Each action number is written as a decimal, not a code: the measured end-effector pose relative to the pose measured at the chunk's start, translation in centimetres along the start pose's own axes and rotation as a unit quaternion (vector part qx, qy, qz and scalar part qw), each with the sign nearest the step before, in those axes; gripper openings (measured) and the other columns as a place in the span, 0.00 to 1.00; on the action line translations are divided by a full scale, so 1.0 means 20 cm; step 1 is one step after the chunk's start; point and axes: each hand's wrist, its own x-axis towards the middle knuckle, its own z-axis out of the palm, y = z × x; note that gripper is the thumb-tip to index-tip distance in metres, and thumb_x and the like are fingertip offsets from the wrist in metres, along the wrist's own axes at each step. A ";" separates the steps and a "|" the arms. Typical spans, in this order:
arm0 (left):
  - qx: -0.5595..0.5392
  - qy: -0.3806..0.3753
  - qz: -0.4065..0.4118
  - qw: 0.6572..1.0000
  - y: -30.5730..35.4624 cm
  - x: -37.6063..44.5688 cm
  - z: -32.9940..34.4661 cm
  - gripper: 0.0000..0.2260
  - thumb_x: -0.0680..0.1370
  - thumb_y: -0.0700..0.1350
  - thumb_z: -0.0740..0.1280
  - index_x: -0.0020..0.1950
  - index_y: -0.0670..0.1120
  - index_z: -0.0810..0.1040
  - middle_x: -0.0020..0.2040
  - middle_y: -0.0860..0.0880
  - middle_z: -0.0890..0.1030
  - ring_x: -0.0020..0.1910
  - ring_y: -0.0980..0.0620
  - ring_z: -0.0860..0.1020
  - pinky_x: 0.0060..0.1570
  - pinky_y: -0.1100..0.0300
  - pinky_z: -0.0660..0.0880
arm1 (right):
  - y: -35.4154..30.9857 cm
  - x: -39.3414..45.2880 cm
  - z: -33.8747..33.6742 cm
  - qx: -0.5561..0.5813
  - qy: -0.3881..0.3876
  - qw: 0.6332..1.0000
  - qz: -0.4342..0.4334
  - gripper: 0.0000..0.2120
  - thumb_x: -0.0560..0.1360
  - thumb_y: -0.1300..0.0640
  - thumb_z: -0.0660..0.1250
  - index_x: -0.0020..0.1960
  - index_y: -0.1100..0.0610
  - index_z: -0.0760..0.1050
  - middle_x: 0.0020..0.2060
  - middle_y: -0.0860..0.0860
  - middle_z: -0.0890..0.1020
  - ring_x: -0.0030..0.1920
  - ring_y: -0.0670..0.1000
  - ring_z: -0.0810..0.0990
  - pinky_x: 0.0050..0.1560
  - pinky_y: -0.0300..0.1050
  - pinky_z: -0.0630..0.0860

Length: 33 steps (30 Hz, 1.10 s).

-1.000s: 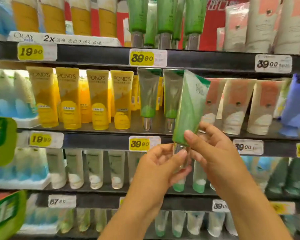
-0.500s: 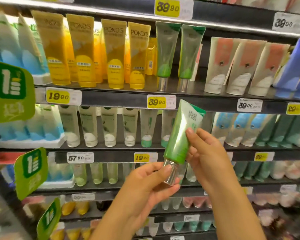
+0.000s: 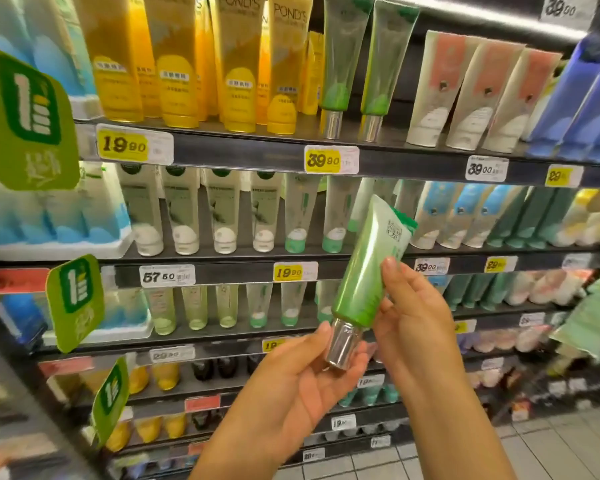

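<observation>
A green cosmetic tube is held tilted, cap down, before the store shelves: its silver cap is pinched by the left hand, its body gripped by the right hand.

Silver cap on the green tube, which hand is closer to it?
Left. The left hand holds the silver cap in its fingers; the right hand grips the green tube higher up.
</observation>
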 end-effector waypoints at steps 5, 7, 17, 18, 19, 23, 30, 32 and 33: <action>0.003 0.005 0.020 1.000 -0.02 -0.01 -0.04 0.12 0.68 0.40 0.67 0.43 0.32 0.83 0.45 0.33 0.82 0.41 0.43 0.84 0.37 0.57 0.81 | 0.02 -0.05 0.02 -0.017 -0.020 0.999 -0.020 0.15 0.66 0.57 0.67 0.51 0.58 0.71 0.37 0.50 0.84 0.36 0.47 0.82 0.40 0.47 0.81; 0.001 0.003 0.025 1.000 -0.02 -0.01 -0.06 0.12 0.68 0.40 0.67 0.43 0.33 0.83 0.46 0.33 0.82 0.41 0.43 0.83 0.37 0.56 0.81 | 0.02 -0.06 0.02 -0.026 -0.028 0.999 -0.031 0.14 0.66 0.57 0.67 0.50 0.57 0.71 0.38 0.50 0.85 0.37 0.47 0.83 0.42 0.45 0.81; -0.008 -0.014 0.050 0.999 -0.01 -0.04 -0.09 0.12 0.69 0.41 0.66 0.44 0.35 0.84 0.44 0.36 0.82 0.38 0.46 0.83 0.35 0.59 0.80 | 0.05 -0.09 0.06 -0.152 -0.042 0.983 -0.092 0.18 0.66 0.58 0.70 0.53 0.53 0.71 0.47 0.51 0.81 0.42 0.42 0.82 0.40 0.37 0.79; -0.006 -0.008 0.055 0.998 -0.01 -0.04 -0.10 0.12 0.69 0.41 0.67 0.44 0.35 0.84 0.44 0.36 0.82 0.38 0.46 0.82 0.35 0.58 0.80 | 0.06 -0.09 0.06 -0.163 -0.043 0.981 -0.100 0.17 0.68 0.61 0.70 0.53 0.52 0.70 0.47 0.50 0.80 0.40 0.39 0.82 0.37 0.34 0.78; -0.002 -0.003 0.060 0.998 -0.01 -0.04 -0.11 0.12 0.68 0.41 0.67 0.45 0.35 0.83 0.45 0.36 0.82 0.38 0.46 0.82 0.36 0.58 0.80 | 0.07 -0.09 0.06 -0.171 -0.044 0.979 -0.105 0.16 0.69 0.62 0.70 0.53 0.51 0.70 0.47 0.48 0.79 0.39 0.37 0.81 0.36 0.31 0.76; 0.032 0.019 0.090 0.995 -0.01 -0.04 -0.11 0.12 0.68 0.40 0.68 0.48 0.36 0.83 0.47 0.38 0.82 0.41 0.47 0.83 0.38 0.57 0.80 | 0.08 -0.11 0.05 -0.215 -0.047 0.970 -0.100 0.21 0.68 0.57 0.71 0.59 0.50 0.70 0.49 0.44 0.78 0.44 0.40 0.80 0.36 0.31 0.75; 0.054 0.026 0.095 0.994 -0.03 -0.05 -0.08 0.11 0.66 0.37 0.69 0.47 0.37 0.83 0.48 0.39 0.84 0.44 0.47 0.83 0.41 0.57 0.80 | 0.04 -0.15 0.04 -0.219 -0.060 0.970 -0.089 0.20 0.64 0.51 0.70 0.55 0.56 0.77 0.41 0.44 0.83 0.40 0.42 0.81 0.37 0.34 0.77; 0.057 0.023 0.088 0.994 -0.03 -0.07 -0.07 0.10 0.66 0.38 0.69 0.45 0.37 0.84 0.45 0.39 0.84 0.42 0.47 0.83 0.39 0.57 0.80 | 0.03 -0.17 0.03 -0.200 -0.066 0.974 -0.087 0.17 0.66 0.52 0.69 0.52 0.56 0.78 0.40 0.45 0.83 0.40 0.43 0.82 0.40 0.37 0.79; 0.055 0.020 0.082 0.995 -0.03 -0.08 -0.06 0.10 0.66 0.39 0.69 0.43 0.37 0.84 0.44 0.38 0.83 0.41 0.46 0.84 0.38 0.57 0.80 | 0.03 -0.17 0.02 -0.188 -0.063 0.977 -0.083 0.17 0.66 0.52 0.69 0.53 0.56 0.79 0.41 0.45 0.84 0.43 0.44 0.82 0.44 0.39 0.80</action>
